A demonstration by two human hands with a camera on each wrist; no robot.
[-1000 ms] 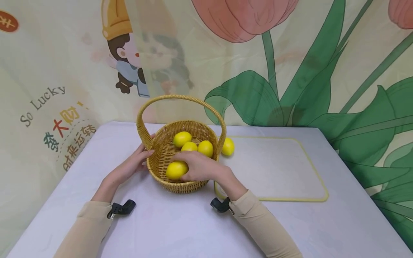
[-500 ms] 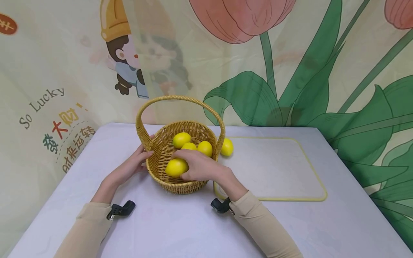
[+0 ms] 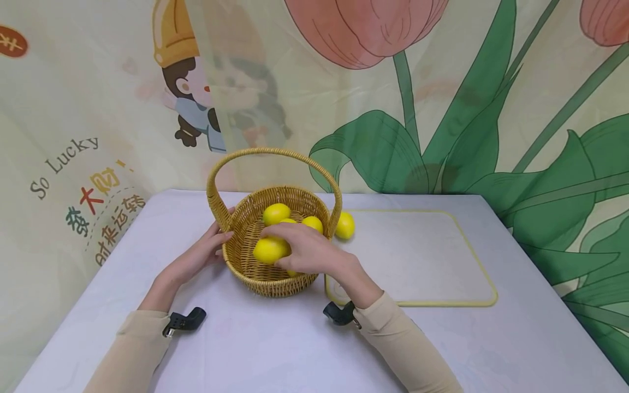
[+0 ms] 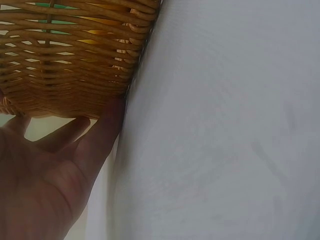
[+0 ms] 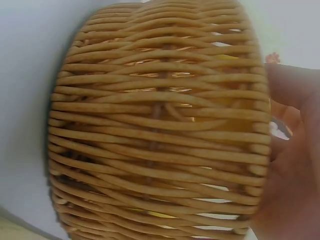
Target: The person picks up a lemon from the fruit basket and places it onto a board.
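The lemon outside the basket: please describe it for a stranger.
On the white table stands a wicker basket. Right of it, at the far left corner of the yellow-edged board, lies the lemon: the only one visible outside the basket.

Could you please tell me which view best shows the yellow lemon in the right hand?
The head view: from above, the oval yellow lemon shows plainly in the right hand. Both wrist views show only yellow patches through the round brown wicker basket; whether any is that lemon, I cannot tell.
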